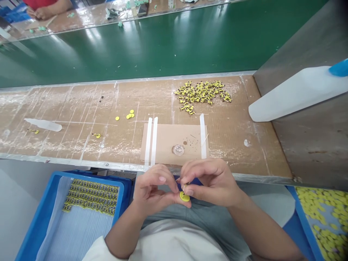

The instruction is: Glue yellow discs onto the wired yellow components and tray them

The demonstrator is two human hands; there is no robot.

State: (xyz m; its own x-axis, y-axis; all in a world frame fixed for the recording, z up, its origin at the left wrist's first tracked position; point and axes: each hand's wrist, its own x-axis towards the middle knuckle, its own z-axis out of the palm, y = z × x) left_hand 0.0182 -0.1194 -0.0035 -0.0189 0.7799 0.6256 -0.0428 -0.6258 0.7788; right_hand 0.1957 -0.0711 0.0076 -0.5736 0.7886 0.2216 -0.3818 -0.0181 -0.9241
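Over my lap, just below the table's front edge, my left hand (153,188) pinches a yellow disc (184,197) between thumb and fingers. My right hand (213,181) has thumb and fingertips closed on a small yellow-and-dark figure (186,186), which meets the top of the disc; fingers partly hide it. Beyond both hands lies a taped cardboard sheet (163,145) bearing a small clear round dish (178,149) and dark specks. Farther back is a heap of small yellow-and-dark figures (203,93).
A blue tray (54,177) at left holds rows of assembled pieces; a blue tray (301,210) at right holds yellow discs. Loose discs (130,116) lie on the table. A white bottle (293,94) juts in at right. Past the green belt (163,47) are a person's hands (40,13).
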